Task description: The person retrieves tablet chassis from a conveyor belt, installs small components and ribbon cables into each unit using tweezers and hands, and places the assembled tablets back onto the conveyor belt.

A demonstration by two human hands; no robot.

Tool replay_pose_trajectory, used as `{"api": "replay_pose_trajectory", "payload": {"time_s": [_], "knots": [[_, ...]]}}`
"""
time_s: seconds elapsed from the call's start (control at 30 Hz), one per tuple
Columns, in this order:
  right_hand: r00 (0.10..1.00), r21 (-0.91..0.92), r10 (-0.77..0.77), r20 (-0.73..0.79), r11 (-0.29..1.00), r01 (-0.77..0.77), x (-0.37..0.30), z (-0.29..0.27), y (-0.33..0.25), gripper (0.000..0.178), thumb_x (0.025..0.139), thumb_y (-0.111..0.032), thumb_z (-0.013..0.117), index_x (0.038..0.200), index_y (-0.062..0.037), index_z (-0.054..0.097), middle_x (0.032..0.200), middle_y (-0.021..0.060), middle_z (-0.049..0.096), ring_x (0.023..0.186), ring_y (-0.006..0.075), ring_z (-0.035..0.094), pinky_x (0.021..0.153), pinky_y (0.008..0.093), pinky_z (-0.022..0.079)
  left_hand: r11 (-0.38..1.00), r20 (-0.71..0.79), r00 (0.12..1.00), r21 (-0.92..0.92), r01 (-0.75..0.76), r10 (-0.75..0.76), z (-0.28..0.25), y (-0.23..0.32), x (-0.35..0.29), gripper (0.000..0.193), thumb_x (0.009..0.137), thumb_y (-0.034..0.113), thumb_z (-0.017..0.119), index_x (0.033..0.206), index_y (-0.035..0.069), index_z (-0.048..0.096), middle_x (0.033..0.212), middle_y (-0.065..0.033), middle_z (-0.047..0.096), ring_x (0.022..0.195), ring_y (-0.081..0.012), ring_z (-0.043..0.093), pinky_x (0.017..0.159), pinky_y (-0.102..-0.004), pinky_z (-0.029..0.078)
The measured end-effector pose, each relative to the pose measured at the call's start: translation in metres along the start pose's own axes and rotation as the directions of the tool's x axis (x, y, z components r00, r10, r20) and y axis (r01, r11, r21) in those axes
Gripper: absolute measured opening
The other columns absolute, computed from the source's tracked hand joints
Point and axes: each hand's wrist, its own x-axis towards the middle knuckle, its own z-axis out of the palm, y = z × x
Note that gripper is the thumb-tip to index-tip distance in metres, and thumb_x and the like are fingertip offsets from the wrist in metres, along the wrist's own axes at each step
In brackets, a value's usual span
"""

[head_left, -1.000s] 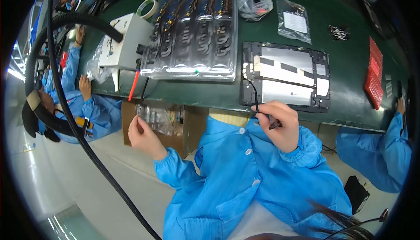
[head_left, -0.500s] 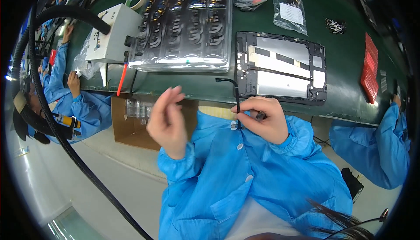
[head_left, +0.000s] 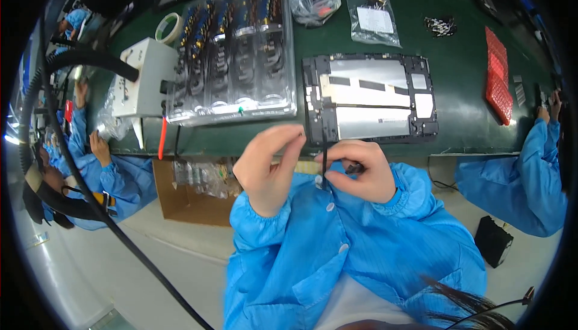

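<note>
1. Head view, nearest first: the two hands are raised close to the chest of the blue smock, just short of the desk edge. The right hand is pinched shut on a thin black cable, gripping it low down; the cable's long axis runs almost straight up from the fingers toward the desk.
2. The left hand sits just beside it, thumb and fingers curved toward each other near the cable's upper end. I cannot tell whether they touch it or hold anything. The right hand is plainly the nearer to the cable; the hands are close but not joined.
3. Directly beyond the hands, on the green desk, lies a flat dark tablet frame with silvery panels, long side across. The cable's top overlaps its near left corner in this view.
4. Left of the frame is a clear plastic tray of small parts in rows, then a white box.
5. Farthest back lie plastic bags and a tape roll; a red block lies right.
6. Other people in blue sleeves work at both sides.
</note>
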Motion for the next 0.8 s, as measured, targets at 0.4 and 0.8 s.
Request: {"api": "replay_pose_trajectory", "payload": {"time_s": [0.4, 0.8], "knots": [[0.9, -0.194, -0.369, -0.232, 0.924, 0.329, 0.004, 0.006, -0.001, 0.018, 0.063, 0.0, 0.072, 0.079, -0.0024, 0.065, 0.072, 0.0086, 0.062, 0.065, 0.0204, 0.061, 0.054, 0.0276, 0.048, 0.978, 0.034, 0.995, -0.186, 0.099, -0.094, 0.003, 0.022, -0.02, 0.023, 0.065, -0.014, 0.065, 0.083, -0.001, 0.058, 0.083, -0.0139, 0.062, 0.074, -0.0191, 0.061, 0.064, -0.0255, 0.051], [0.821, -0.345, -0.489, -0.294, 0.856, 0.386, 0.006, 0.014, 0.006, 0.021, 0.064, -0.002, 0.07, 0.084, -0.0009, 0.065, 0.074, 0.0108, 0.062, 0.063, 0.0219, 0.062, 0.052, 0.0273, 0.047, 0.997, -0.079, 0.996, 0.063, -0.034, 0.039, 0.018, 0.02, -0.022, 0.023, 0.064, -0.011, 0.065, 0.086, -0.005, 0.064, 0.088, -0.0176, 0.063, 0.08, -0.0226, 0.063, 0.068, -0.0269, 0.051]]}}
